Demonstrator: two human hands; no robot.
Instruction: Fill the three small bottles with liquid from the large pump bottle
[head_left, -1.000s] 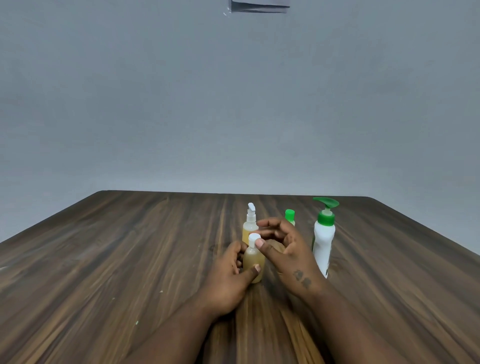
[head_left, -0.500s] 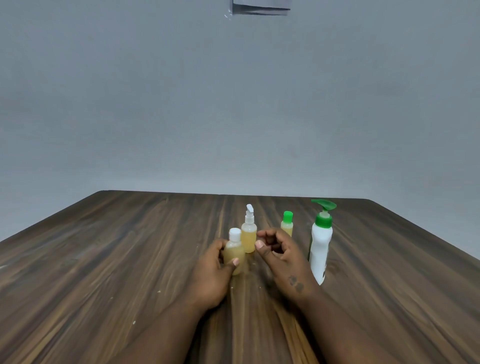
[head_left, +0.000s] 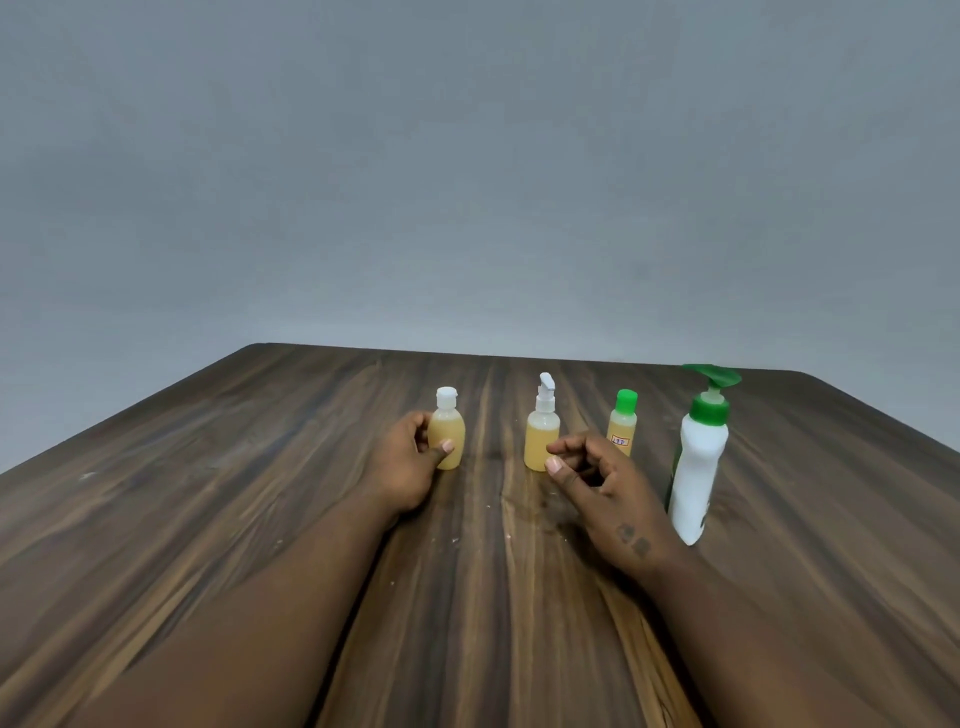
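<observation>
Left grip (head_left: 405, 467) on bottle (head_left: 448, 436), seemingly wooden table (head_left: 208, 493).

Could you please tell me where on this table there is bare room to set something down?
The table is bare left of the left hand, right of the pump bottle, and between the white-cap bottle and spray bottle. It is crowded from there to the pump bottle, around the right hand and green-cap bottle.

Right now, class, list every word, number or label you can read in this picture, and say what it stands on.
Green-capped bottle, small label: a few dark characters in an orange frame, too blurred to read.
Large pump bottle: green print at its edges, unreadable.
White-capped bottle and spray-top bottle: no text visible.
</observation>
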